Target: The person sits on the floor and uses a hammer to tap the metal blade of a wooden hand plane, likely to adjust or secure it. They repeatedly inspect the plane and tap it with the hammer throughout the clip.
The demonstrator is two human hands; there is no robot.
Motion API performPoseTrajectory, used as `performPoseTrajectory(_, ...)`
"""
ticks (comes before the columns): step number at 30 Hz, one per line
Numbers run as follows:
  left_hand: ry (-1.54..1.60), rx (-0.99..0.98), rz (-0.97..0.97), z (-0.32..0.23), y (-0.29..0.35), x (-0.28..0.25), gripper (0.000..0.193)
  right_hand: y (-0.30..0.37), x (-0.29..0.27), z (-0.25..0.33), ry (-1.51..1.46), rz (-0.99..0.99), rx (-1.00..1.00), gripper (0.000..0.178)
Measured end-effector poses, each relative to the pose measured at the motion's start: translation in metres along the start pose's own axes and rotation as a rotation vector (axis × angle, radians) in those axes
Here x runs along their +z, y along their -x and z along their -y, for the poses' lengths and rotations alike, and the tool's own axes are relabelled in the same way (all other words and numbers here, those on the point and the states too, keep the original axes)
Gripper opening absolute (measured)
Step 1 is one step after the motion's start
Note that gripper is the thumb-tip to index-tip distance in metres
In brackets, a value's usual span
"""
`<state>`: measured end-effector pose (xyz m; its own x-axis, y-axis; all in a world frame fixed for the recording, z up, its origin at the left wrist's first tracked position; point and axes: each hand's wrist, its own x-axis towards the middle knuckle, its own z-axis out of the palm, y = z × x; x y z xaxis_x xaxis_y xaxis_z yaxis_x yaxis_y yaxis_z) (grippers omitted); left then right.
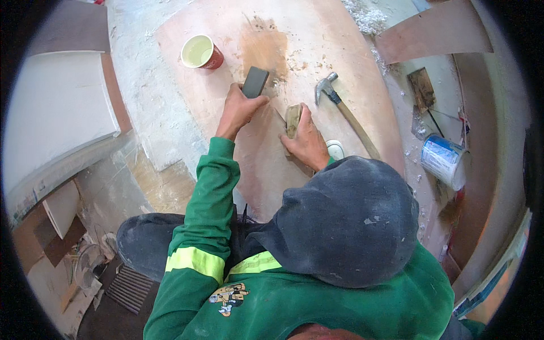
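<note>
My left hand (241, 110) is closed round a dark grey rectangular block (255, 82), which looks like a sharpening stone, tilted above the pale board (351, 62). To its right and nearer to me, my right hand (306, 139) grips a worn wooden block (293, 120) between thumb and fingers. A thin dark edge sticks out on that block's left side; its lower part is mostly hidden by the hand. Beyond both hands lies a damp brown patch (265, 51). A red cup (211, 59) with a pale inside stands beyond my left hand.
A claw hammer (354, 122) lies right of my right hand. A small white round lid or cup (335, 149) sits partly hidden beside my right sleeve. Farther right are a blue-and-white can (443, 161) on its side and a dirty scraper-like piece (421, 89). White shavings (367, 20) are scattered at the back.
</note>
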<state>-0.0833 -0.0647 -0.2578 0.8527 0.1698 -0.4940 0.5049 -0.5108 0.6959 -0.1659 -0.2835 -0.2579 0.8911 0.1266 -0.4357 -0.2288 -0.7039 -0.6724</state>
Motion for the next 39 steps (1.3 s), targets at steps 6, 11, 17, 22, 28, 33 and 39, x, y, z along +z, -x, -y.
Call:
performPoseTrajectory(6, -0.112, 0.214, -0.043, 0.006, -0.006, 0.004, 0.066, -0.018, -0.051, -0.074, -0.588, 0.241, 0.047, 0.076)
performPoseTrajectory(11, -0.275, 0.125, -0.067, 0.016, -0.007, 0.024, 0.071, 0.055, -0.202, 0.019, -0.646, 0.058, -0.149, 0.071)
performPoseTrajectory(17, -0.321, 0.048, 0.104, -0.008, -0.018, 0.005, 0.076, 0.144, -0.360, 0.161, -0.055, -0.675, -0.392, 0.058)
performPoseTrajectory(22, -0.263, 0.089, 0.096, -0.004, -0.024, -0.002, 0.078, 0.131, -0.463, 0.219, 0.343, -0.804, -0.362, 0.046)
performPoseTrajectory(28, -0.235, 0.080, 0.073, 0.003, -0.021, -0.003, 0.077, 0.101, -0.499, 0.213, -0.412, -0.709, -0.313, 0.038)
performPoseTrajectory(33, -0.225, 0.120, 0.050, 0.004, -0.008, 0.023, 0.075, 0.099, -0.486, 0.181, -1.150, -0.354, -0.545, 0.053)
performPoseTrajectory(39, -0.297, 0.321, -0.267, 0.036, -0.014, 0.023, 0.073, 0.062, -0.356, 0.220, -1.498, 0.235, -0.970, 0.059)
